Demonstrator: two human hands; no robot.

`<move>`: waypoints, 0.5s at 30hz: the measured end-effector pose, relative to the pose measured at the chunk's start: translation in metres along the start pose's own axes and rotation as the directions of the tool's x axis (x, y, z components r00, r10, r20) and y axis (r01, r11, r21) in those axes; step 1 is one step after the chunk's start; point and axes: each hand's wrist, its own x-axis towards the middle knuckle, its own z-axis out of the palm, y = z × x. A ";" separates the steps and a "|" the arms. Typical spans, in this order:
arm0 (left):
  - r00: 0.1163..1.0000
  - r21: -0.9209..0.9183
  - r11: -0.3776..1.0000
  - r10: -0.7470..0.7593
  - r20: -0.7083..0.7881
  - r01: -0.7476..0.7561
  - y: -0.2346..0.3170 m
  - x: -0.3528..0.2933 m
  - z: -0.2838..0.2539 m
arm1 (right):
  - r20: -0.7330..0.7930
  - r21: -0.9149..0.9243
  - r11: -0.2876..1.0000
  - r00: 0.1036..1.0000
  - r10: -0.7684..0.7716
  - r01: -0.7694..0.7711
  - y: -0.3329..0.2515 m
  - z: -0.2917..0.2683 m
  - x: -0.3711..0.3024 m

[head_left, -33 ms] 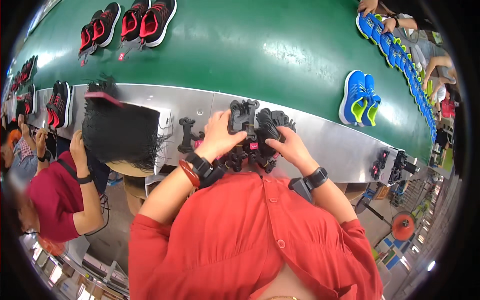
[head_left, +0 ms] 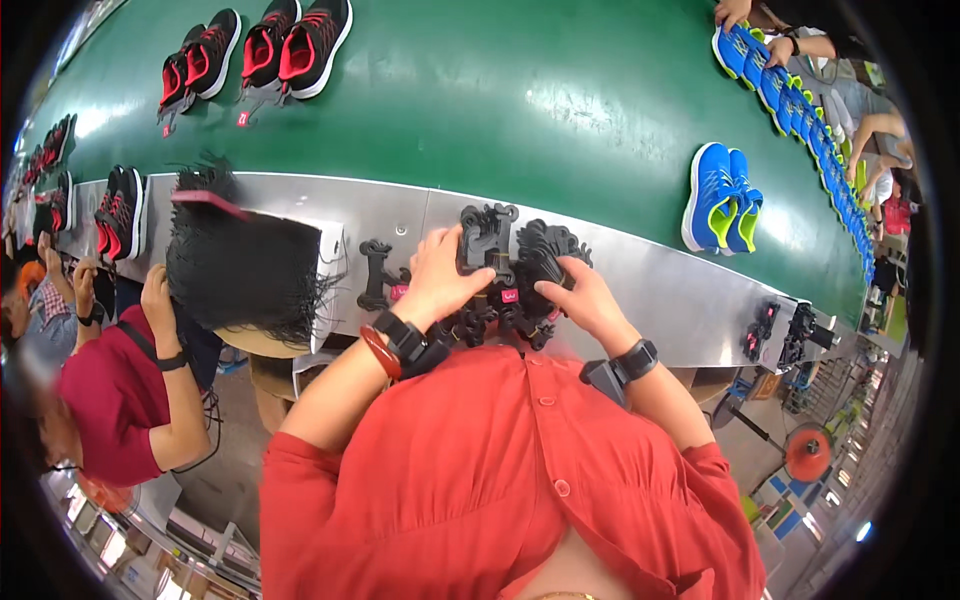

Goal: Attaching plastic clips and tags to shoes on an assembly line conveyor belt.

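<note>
My left hand [head_left: 445, 272] is closed on a stack of black plastic hangers [head_left: 487, 238], its thumb lying across the near side. Beside it, my right hand [head_left: 592, 300] grips a second bundle of black plastic hangers [head_left: 541, 250] from its right side. Both bundles rest close together at the metal edge in front of my body, and a pink tag [head_left: 510, 296] shows between them. More black hangers lie below the bundles, partly hidden by my left wrist. A loose black hanger [head_left: 375, 275] with a pink tag lies left of my left hand.
A green belt [head_left: 520, 110] runs beyond the metal ledge [head_left: 665, 305]. On it stand black-red shoes [head_left: 315, 45] and blue shoes [head_left: 710, 195]. Left is a block of black bristle-like strands [head_left: 240, 270], near a person in maroon [head_left: 115, 400]. More hangers [head_left: 795, 330] lie right.
</note>
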 end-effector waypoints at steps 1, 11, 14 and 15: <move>1.000 -0.011 1.000 0.008 -0.019 -0.008 0.000 -0.001 0.001 | -0.007 0.055 0.998 1.000 -0.004 0.004 0.002 -0.003 -0.001; 0.974 -0.065 0.989 0.121 -0.191 -0.136 0.010 0.001 0.005 | 0.023 0.604 0.796 0.999 0.037 -0.044 0.026 -0.029 -0.009; 0.940 0.106 0.974 0.221 -0.258 -0.200 0.032 -0.002 -0.009 | 0.042 0.540 0.842 0.999 -0.022 -0.004 0.024 -0.042 -0.019; 0.862 0.137 0.909 0.418 -0.286 -0.395 0.042 -0.003 -0.015 | 0.102 0.518 0.855 0.994 -0.035 -0.023 0.021 -0.049 -0.023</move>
